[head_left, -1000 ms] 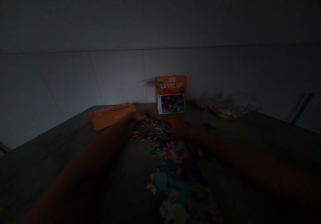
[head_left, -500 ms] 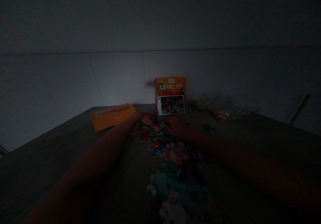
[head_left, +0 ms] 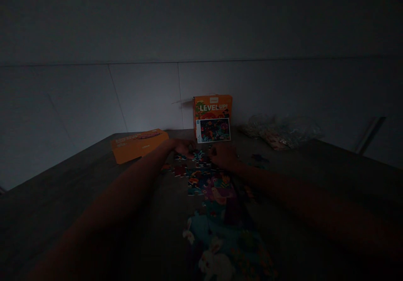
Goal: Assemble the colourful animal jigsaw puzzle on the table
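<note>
The light is very dim. My left hand [head_left: 183, 147] reaches to the far end of the puzzle, its fingers closed at a teal puzzle piece [head_left: 198, 155]. Facing it from the right, my right hand [head_left: 224, 156] has its fingers curled together over the far pieces; what they hold is too dark to make out. Joined below the hands lies a colourful puzzle section [head_left: 217, 188] with a purple bird. Nearer to me the puzzle picture shows a white rabbit [head_left: 216, 264] on teal. Loose reddish pieces [head_left: 180, 171] lie left of the joined part.
An orange "LEVEL UP!" box [head_left: 213, 105] stands against the wall, a picture card [head_left: 215, 130] leaning on its front. An orange box lid or sheet [head_left: 140, 146] lies at left. Clear plastic bags [head_left: 283, 132] are at back right, near dark loose pieces [head_left: 259, 158].
Both hands have drawn slightly apart, uncovering more of the teal pieces between them. The view has shifted a little. Boxes and bags stay in place.
</note>
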